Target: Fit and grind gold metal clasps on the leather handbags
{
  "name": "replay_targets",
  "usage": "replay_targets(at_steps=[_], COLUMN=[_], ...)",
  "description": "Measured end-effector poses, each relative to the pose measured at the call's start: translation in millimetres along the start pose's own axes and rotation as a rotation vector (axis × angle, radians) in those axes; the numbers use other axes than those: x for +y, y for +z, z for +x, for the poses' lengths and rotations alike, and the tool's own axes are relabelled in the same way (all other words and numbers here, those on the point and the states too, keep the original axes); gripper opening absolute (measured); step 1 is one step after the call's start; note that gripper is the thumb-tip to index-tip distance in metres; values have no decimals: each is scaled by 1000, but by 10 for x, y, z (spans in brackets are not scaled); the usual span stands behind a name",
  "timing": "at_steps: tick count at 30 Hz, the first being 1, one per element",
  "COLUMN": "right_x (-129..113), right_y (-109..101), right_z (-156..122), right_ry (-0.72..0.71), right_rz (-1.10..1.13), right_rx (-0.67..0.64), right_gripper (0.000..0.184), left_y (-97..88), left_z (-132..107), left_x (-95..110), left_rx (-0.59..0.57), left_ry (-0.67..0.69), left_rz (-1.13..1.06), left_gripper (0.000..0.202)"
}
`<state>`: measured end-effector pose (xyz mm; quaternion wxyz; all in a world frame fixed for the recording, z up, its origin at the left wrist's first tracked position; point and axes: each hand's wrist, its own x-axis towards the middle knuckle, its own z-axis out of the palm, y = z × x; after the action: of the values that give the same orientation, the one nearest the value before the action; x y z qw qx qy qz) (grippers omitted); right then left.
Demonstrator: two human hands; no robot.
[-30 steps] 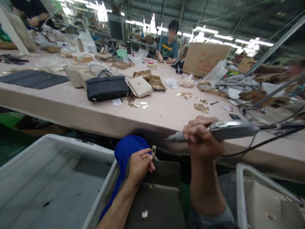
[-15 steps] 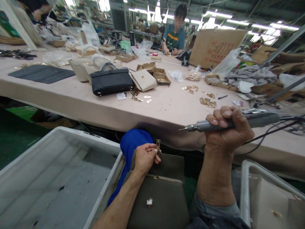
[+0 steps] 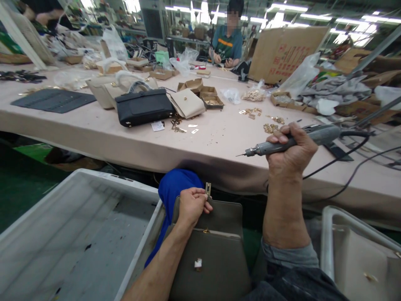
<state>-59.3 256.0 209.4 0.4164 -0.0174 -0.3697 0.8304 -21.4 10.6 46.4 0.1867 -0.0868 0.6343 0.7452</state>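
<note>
A grey electric screwdriver [image 3: 300, 138] is wrapped in the fingers of my right hand [image 3: 291, 148], raised in front of the table edge. Its thin bit points left, apart from everything. My left hand [image 3: 192, 207] pinches a small gold metal plate [image 3: 208, 189] with a slot in it, at the upper edge of a dark olive handbag [image 3: 216, 261]. The bag lies on my lap with its flap folded away from me. A gold fitting [image 3: 206, 230] sits at the fold, and a small white-covered piece [image 3: 198, 264] is on the front panel.
On the left stands a large grey-white plastic crate [image 3: 78, 225]; another bin [image 3: 327, 246] with beige bag pieces is at right. The table [image 3: 216, 150] bears a black handbag [image 3: 145, 108], gold hardware piles [image 3: 272, 128] and a cardboard box [image 3: 285, 56]. A co-worker [image 3: 227, 44] is across it.
My right hand has moved slightly up and to the left with the screwdriver, turning it so the bit tilts further down. My left hand stays at the bag with the gold plate.
</note>
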Motion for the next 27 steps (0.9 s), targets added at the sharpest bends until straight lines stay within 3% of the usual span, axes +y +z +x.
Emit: replay_targets(at_steps=[6, 13, 17, 23, 27], right_x=[111, 297, 446, 786, 1094], right_y=[-132, -226, -276, -360, -480], right_z=[268, 635, 948, 1506, 1704], right_ry=[45, 76, 125, 204, 255], right_rz=[27, 34, 15, 46, 0], right_rx=[31, 92, 135, 228, 363], right_gripper=[24, 24, 28, 25, 26], left_y=[19, 77, 80, 77, 57], left_z=[19, 24, 54, 90, 100], left_x=[18, 67, 43, 13, 11], left_rx=[-2, 85, 19, -40, -50], left_ry=[1, 8, -2, 0, 25], left_rz=[36, 164, 115, 20, 2], left_gripper=[30, 29, 38, 41, 42])
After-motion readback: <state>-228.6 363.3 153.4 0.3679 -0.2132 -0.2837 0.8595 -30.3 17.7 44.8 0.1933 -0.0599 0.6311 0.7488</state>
